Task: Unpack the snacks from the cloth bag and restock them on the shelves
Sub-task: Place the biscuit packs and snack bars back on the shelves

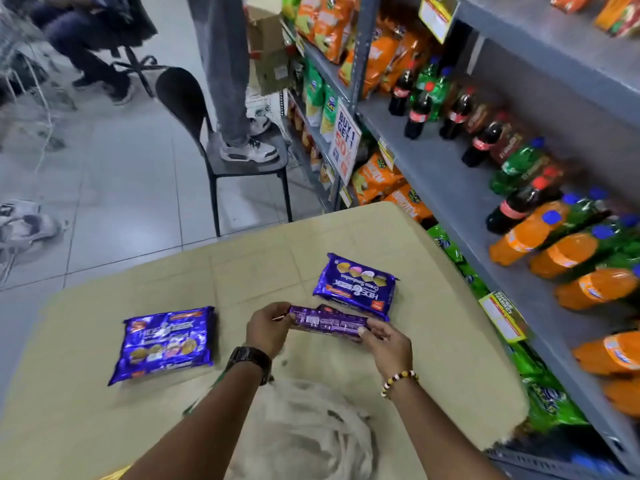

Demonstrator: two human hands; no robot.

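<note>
Over the middle of the beige table (104, 417), my left hand (268, 329) and my right hand (388, 346) grip the two ends of a purple biscuit pack (327, 323), held edge-on. Just behind it another purple biscuit pack (356, 284) lies flat on the table, and a third (166, 342) lies flat to the left. The pale cloth bag (311, 427) sits crumpled on the table below my wrists, between my forearms.
Grey shelves (446, 188) run along the right, holding cola, green and orange soda bottles (561, 252) and orange snack bags (377, 178). Behind the table a person's legs (228, 74) stand on a dark chair (239, 157). Another person sits far left.
</note>
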